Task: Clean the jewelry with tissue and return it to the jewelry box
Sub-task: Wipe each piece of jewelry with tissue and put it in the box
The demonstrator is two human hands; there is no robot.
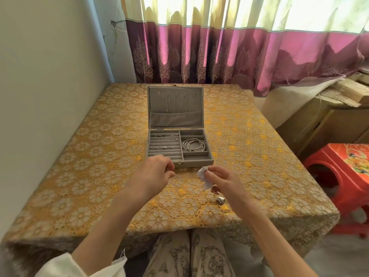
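Fingers of our right hand (pixel 223 181) pinch the tissue (pixel 204 176); left hand (pixel 154 172) curled, contents unclear. Next, probably wiping a ring near the jewelry box (pixel 207 163).

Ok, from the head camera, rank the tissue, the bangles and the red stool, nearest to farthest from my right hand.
From the right hand:
1. Tissue, pinched in its fingers.
2. Bangles, in the jewelry box, ahead and slightly left.
3. Red stool, off the table, far right.

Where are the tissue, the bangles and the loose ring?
tissue (pixel 204 175), head view, on its crumpled upper part
bangles (pixel 194 145), head view, on the front rims, in the box
loose ring (pixel 220 200), head view, on its top
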